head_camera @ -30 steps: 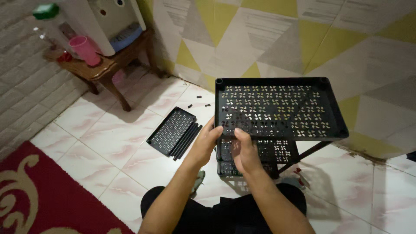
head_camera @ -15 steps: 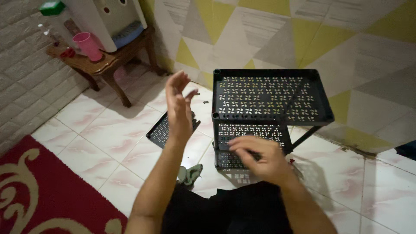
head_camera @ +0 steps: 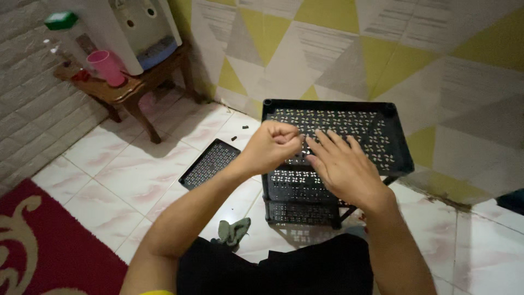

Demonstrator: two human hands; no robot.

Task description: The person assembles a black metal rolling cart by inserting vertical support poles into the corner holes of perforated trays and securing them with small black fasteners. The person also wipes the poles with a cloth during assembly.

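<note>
A black perforated plastic rack [head_camera: 382, 143] with stacked shelves stands on the tiled floor in front of me. My left hand [head_camera: 271, 146] is closed in a fist at the near left edge of the top shelf; whether anything is inside it I cannot tell. My right hand [head_camera: 341, 166] is spread flat, fingers apart, resting over the front of the top shelf. The lower shelves [head_camera: 292, 188] show beneath my hands.
A loose black perforated shelf panel [head_camera: 210, 163] lies on the floor to the left. A crumpled green cloth [head_camera: 232, 230] lies by my knee. A wooden stool [head_camera: 131, 90] holds a pink cup [head_camera: 106, 67] and a water dispenser [head_camera: 136, 27]. A red rug [head_camera: 38, 251] covers the near left floor.
My left hand, raised and open half a second ago, has come down and closed into a fist at the shelf edge. My right hand has moved up from the lower shelf onto the top one.
</note>
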